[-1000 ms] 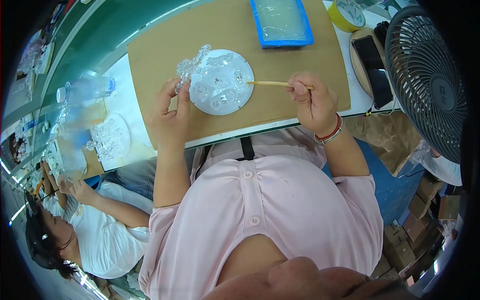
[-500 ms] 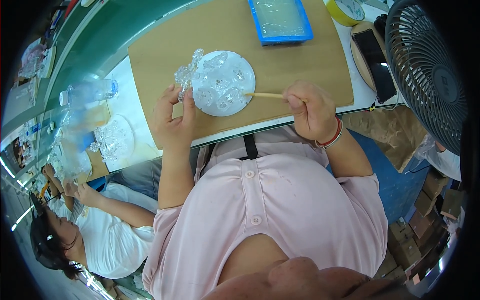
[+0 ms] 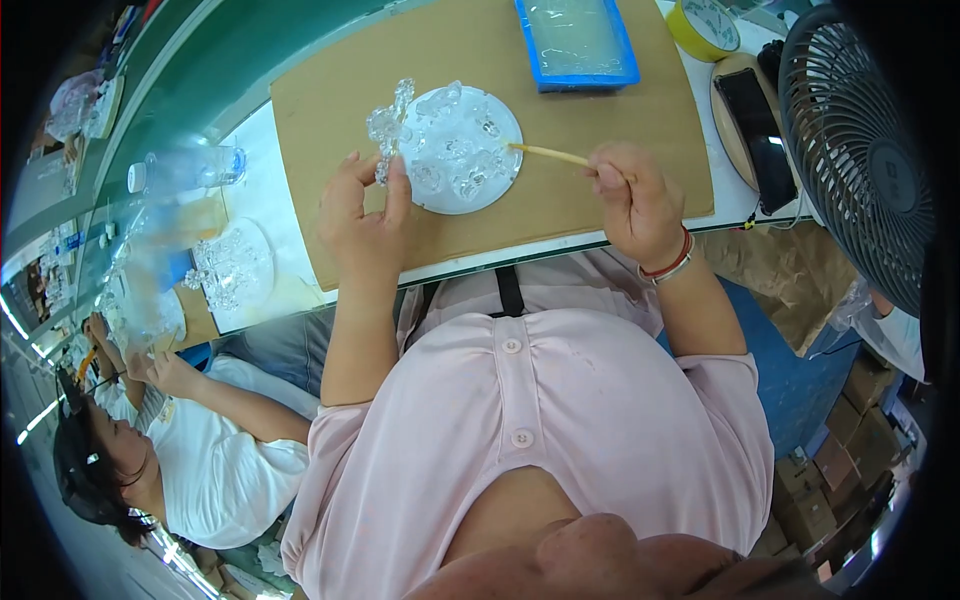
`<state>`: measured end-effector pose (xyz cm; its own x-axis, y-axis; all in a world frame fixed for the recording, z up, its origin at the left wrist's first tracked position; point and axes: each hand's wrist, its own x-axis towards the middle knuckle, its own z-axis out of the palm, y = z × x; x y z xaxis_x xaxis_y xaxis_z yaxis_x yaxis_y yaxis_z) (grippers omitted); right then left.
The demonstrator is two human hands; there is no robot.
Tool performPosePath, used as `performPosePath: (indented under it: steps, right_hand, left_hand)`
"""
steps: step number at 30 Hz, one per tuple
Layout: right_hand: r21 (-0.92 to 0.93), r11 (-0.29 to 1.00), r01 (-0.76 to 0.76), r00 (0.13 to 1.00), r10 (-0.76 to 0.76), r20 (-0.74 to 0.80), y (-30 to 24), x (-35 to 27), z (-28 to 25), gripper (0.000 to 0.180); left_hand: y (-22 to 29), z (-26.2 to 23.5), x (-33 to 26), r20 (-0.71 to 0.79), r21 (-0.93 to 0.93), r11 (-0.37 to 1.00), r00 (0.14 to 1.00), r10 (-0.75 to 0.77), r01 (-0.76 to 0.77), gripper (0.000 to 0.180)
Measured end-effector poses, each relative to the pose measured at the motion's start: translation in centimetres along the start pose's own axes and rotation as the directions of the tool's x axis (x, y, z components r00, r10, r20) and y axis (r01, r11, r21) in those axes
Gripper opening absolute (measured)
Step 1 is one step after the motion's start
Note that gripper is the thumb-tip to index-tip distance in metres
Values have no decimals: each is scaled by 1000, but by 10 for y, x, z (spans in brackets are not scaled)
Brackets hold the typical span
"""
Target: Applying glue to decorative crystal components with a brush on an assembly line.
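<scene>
Between the thumb and fingers of my left hand [image 3: 368, 200] is a clear, lumpy figurine-like piece [image 3: 388, 130], held upright at the left rim of a white round plate [image 3: 498, 112]. Several clear, glassy pieces [image 3: 470, 180] lie on that plate; their exact shapes are hard to make out. My right hand [image 3: 637, 200] is closed around a thin, pale wooden stick [image 3: 550, 154]. The stick points left, and its tip is over the plate's right edge. Whether anything is on the tip is too small to tell.
A brown cardboard sheet [image 3: 620, 130] covers the table under the plate. Beyond lies a blue tray [image 3: 630, 75] with translucent contents. Yellow tape [image 3: 705, 30], a phone [image 3: 757, 140] and a fan [image 3: 870, 140] are right. A bottle [image 3: 190, 170] and another plate [image 3: 262, 262] are left, near a co-worker [image 3: 220, 460].
The plate, tray and table appear shifted slightly right in the picture. The stick's tip has moved up from the lower right pieces to the plate's right edge. Both hands keep their holds.
</scene>
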<state>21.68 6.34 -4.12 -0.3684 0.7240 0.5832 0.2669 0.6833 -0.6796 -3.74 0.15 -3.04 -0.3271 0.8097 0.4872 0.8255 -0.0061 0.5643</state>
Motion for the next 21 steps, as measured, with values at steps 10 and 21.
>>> performPosePath:
  steps: [10,21]
  right_hand:
    - [96,983,156,980,-166,107,-30,-12,8,4]
    - [-109,994,9,1000,-8,10,-11,-9,-3,8]
  left_hand:
    - [-12,-22,66,483,-540,840,835,262,49,41]
    - [-6,-32,40,377,-421,906,899,222,-46,33]
